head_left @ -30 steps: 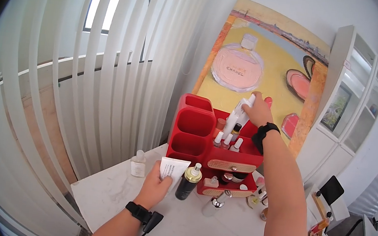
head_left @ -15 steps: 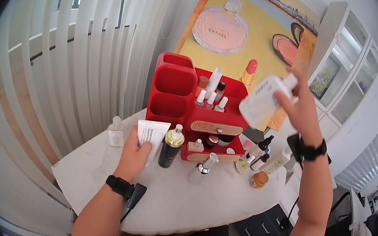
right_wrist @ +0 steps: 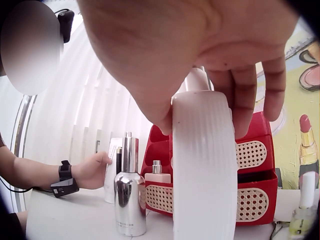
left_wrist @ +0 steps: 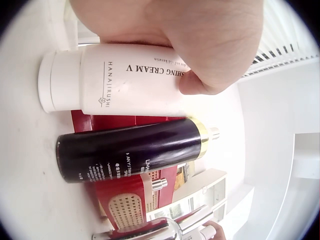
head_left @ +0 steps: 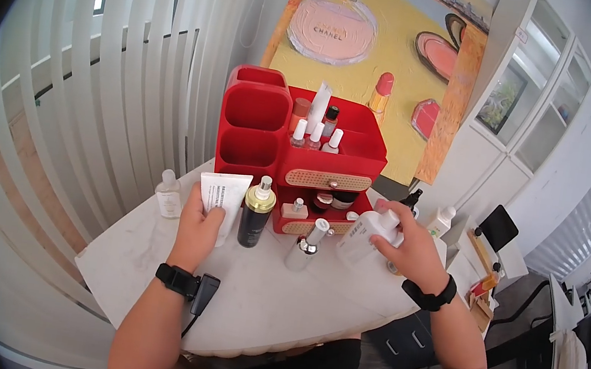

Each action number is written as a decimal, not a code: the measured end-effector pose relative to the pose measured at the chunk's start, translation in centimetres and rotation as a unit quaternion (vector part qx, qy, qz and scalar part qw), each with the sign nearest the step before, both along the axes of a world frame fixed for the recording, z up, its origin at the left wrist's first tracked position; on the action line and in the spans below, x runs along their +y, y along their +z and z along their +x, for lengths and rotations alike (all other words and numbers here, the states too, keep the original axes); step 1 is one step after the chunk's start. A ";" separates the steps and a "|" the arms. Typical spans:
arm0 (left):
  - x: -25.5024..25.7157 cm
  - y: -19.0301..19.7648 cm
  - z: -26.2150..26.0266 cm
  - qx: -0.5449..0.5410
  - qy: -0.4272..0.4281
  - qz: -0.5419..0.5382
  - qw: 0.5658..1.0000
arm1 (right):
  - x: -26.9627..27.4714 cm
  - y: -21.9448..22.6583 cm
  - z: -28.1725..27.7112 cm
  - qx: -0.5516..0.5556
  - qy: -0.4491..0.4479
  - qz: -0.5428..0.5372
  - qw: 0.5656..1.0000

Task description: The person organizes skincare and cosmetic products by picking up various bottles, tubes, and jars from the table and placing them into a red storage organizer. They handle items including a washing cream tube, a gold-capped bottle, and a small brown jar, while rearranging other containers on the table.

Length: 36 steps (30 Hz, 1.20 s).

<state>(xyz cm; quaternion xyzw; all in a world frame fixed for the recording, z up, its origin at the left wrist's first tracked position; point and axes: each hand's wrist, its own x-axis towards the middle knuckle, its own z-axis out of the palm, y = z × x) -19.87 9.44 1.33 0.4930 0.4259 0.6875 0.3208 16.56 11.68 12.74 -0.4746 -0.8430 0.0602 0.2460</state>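
Observation:
My left hand (head_left: 197, 226) grips a white cream tube (head_left: 224, 201) that stands cap-down on the table (head_left: 248, 306). Just right of the tube stands a black bottle with a gold collar (head_left: 256, 217); in the left wrist view the tube (left_wrist: 135, 80) and the black bottle (left_wrist: 130, 150) lie side by side. My right hand (head_left: 414, 250) holds a white bottle (head_left: 361, 240) near its neck, at the table's right part, and the right wrist view shows this bottle (right_wrist: 204, 165) under the fingers. A silver pump bottle (head_left: 306, 246) stands between the hands.
Behind stands a red organizer (head_left: 333, 161) with small bottles on top and an open lower drawer. A small clear bottle (head_left: 168, 197) is at the left. Another white bottle (head_left: 441, 222) stands at the right edge, and a painting (head_left: 376, 37) is behind.
My right hand has lifted the white bottle out of the organizer's top and brought it down to the table's right front. My left hand still grips the tube. The head view has tilted down.

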 end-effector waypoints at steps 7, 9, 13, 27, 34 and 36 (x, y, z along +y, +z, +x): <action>0.3 -0.3 -0.1 0.004 0.007 0.000 1.000 | 0.8 -1.5 -0.4 0.024 0.024 0.014 0.999; 0.3 -0.4 -0.2 0.011 0.005 -0.005 1.000 | 0.9 -1.4 -0.8 0.025 0.027 0.010 0.999; 0.1 -0.3 -0.1 0.009 0.005 -0.008 1.000 | 1.5 -1.6 -1.2 0.012 -0.003 0.003 1.000; -0.1 0.1 0.2 0.017 0.011 -0.004 1.000 | 3.9 -2.5 -2.5 0.031 -0.043 0.019 0.998; 0.0 -0.1 -0.1 0.033 0.014 -0.011 0.999 | 4.4 -1.9 -3.2 0.003 -0.054 0.005 0.999; 0.1 -0.4 -0.1 0.024 0.016 -0.010 1.000 | 4.2 -1.9 -3.3 -0.010 -0.059 0.001 0.998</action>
